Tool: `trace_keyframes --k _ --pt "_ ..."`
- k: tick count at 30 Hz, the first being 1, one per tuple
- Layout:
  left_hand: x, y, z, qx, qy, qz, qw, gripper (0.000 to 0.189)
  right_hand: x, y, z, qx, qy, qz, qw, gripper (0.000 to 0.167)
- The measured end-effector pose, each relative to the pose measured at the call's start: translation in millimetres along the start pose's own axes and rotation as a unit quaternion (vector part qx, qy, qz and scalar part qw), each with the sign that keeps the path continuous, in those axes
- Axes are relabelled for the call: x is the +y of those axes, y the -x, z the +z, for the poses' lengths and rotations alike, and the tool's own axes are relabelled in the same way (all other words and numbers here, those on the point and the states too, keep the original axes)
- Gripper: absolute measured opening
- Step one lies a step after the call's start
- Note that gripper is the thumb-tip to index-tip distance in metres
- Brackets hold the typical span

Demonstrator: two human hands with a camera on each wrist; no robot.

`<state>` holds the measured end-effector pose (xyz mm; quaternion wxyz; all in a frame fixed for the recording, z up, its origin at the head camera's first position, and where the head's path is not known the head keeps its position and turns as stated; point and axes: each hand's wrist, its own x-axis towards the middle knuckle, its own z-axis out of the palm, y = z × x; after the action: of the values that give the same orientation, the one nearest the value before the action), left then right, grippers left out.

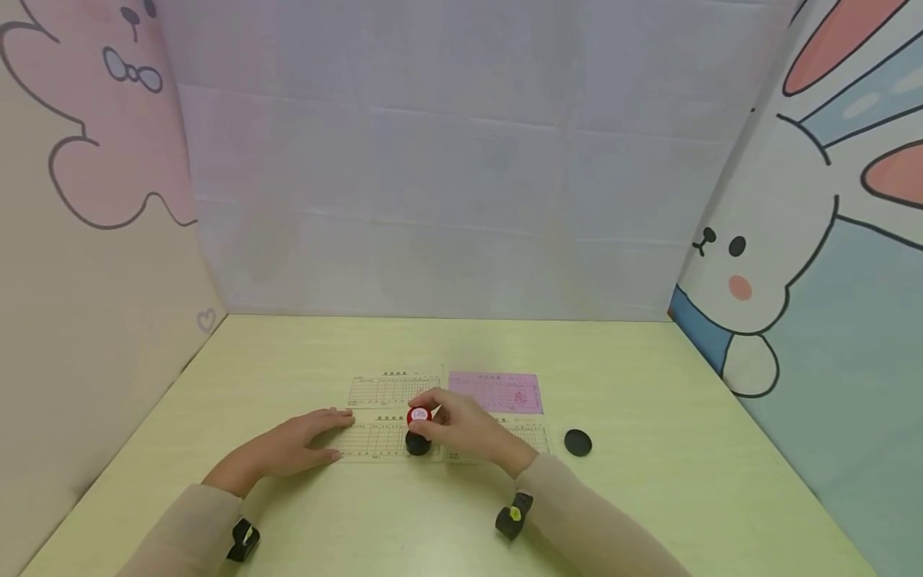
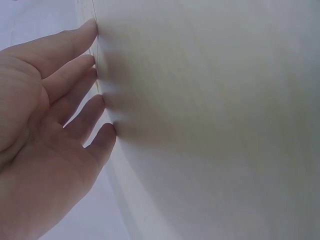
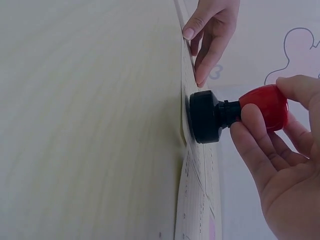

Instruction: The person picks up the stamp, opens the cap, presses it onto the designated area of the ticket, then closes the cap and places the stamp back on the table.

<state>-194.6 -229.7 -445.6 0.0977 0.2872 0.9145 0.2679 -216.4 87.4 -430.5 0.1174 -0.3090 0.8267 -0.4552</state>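
Observation:
My right hand (image 1: 465, 426) grips a self-inking stamp by its red knob handle (image 3: 270, 107), fingers and thumb around it. The stamp's round black base (image 3: 204, 117) is right at the surface of the lower left printed form (image 1: 375, 441), toward that sheet's right side. At the left edge of the same form lies my left hand (image 1: 297, 442), its fingers spread and fairly straight. In the left wrist view, the left fingertips (image 2: 106, 100) touch down at the tabletop and hold nothing. The stamp's printing face is hidden.
Another pale form (image 1: 392, 391) lies above the stamped area. To its right is a pink form (image 1: 497, 391) bearing a red mark, over a pale form (image 1: 532, 437) partly covered by my right arm. A round black lid (image 1: 578, 442) lies farther right on the table (image 1: 404, 529). Walls enclose three sides.

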Motion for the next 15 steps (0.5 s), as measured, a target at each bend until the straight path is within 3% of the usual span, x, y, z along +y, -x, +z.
trace_keyframes --k 15 --pt "2.8 1.8 -0.6 0.001 0.007 -0.009 0.9999 0.058 -3.1 6.2 -21.2 0.014 0.044 -0.013 0.9988 0.039"
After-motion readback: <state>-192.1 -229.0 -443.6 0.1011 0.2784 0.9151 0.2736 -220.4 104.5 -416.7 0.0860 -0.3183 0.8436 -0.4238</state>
